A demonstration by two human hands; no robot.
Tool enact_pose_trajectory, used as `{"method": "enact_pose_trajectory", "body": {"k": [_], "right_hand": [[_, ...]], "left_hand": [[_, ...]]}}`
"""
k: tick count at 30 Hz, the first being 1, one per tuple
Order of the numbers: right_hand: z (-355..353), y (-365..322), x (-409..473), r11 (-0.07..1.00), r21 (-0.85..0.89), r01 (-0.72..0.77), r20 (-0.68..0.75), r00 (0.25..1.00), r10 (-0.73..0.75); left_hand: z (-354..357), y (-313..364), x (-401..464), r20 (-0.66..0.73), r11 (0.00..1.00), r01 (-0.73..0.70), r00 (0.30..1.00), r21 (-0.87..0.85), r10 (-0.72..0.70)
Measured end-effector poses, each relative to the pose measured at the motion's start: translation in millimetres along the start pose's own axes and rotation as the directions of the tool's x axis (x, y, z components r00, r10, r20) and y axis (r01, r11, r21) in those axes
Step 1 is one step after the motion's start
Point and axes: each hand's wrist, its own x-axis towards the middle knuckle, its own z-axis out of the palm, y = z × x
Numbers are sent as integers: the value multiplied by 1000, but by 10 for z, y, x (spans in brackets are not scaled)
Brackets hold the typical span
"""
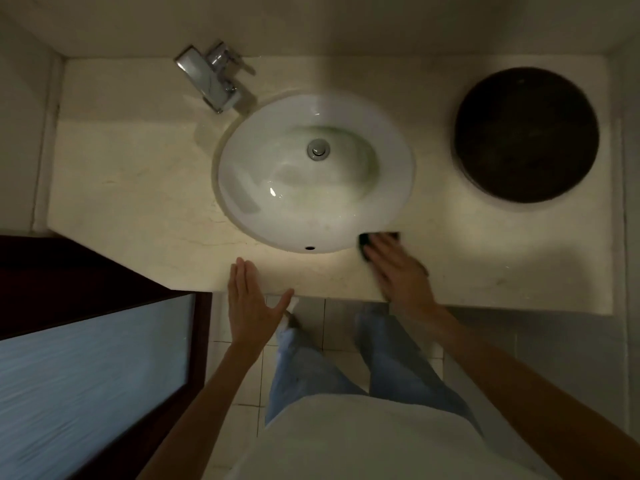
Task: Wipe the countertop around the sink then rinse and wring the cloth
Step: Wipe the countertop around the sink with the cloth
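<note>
Our right hand (398, 275) lies flat, fingers spread, pressing a dark cloth (375, 241) against the countertop (138, 188); the palm covers most of it, so it is a press rather than a closed grasp. Only the cloth's far edge and left corner show past our fingertips, and the hand is blurred. The cloth sits on the front strip of the counter, just beside the near right rim of the sink (315, 174), touching or almost touching it; we cannot tell which.

Our left hand (251, 303) is open and holds nothing, palm down over the front edge of the counter, fingers together, thumb spread to the right. Whether it touches the stone we cannot tell.

The sink is a white oval basin set into the pale stone top, with a metal drain plug (318, 149) at its middle and a small overflow hole near the front rim. A chrome faucet (211, 77) stands behind the basin to the left. To the right, well apart from the basin, a round dark lid or tray (526, 135) lies on the counter.

Below the counter's edge we see our jeans (346, 368) and a tiled floor (332, 323).
</note>
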Motion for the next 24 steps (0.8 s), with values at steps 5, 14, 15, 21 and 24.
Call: {"method": "enact_pose_trajectory", "body": {"k": [5, 14, 15, 21, 24], "right_hand": [[7, 122, -135, 848, -42, 529, 265, 824, -501], [-1248, 1198, -365, 909, 62, -412, -119, 901, 417], [-1397, 1260, -458, 886, 56, -461, -207, 863, 462], [-1736, 1643, -1135, 675, 53, -736, -307, 632, 712], [-1531, 1614, -1338, 609, 97, -787, -239, 576, 782]], "left_hand": [[-14, 63, 3, 9, 1000, 20, 1000, 10, -21], [65, 334, -64, -9, 977, -201, 979, 73, 202], [94, 418, -71, 20, 959, -268, 963, 87, 267], [382, 725, -114, 205, 844, -511, 854, 163, 478], [400, 765, -75, 178, 832, -519, 853, 195, 490]]}}
